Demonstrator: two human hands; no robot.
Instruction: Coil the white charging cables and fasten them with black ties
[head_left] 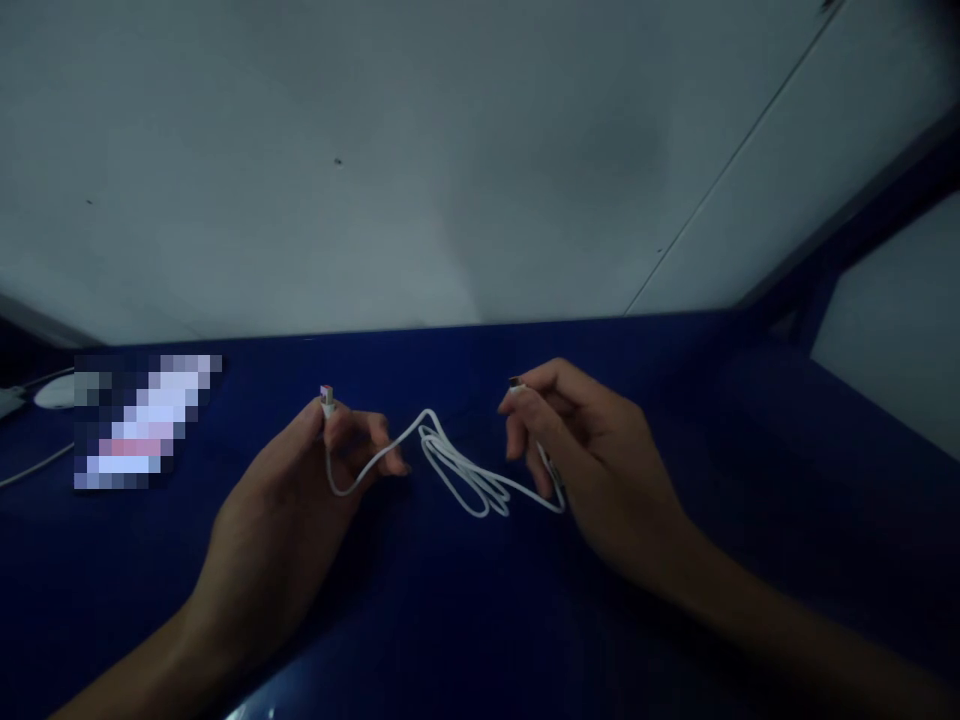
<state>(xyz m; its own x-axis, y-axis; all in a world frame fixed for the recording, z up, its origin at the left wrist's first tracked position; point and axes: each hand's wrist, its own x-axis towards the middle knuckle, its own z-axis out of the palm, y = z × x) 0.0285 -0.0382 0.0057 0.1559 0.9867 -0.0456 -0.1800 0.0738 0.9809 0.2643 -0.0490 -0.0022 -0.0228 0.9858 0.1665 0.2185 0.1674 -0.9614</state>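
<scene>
A white USB cable (466,474) lies loosely coiled between my hands on the dark blue tabletop (480,620). My left hand (285,530) pinches one end of it between thumb and forefinger, and the metal USB plug (326,395) points upward. At the other end, my right hand (600,450) grips a small connector (516,383) between thumb and forefinger, its metal tip just showing. From each plug the cord runs down to the loops in the middle. Fingers partly cover the right end of the cord.
To the left, a blurred-out bright object (150,420) lies on the table. Beside it are a white rounded item (56,391) and a white cord (37,467). A pale grey wall panel (450,180) rises behind the table's back edge, and a blue frame (825,250) stands on the right.
</scene>
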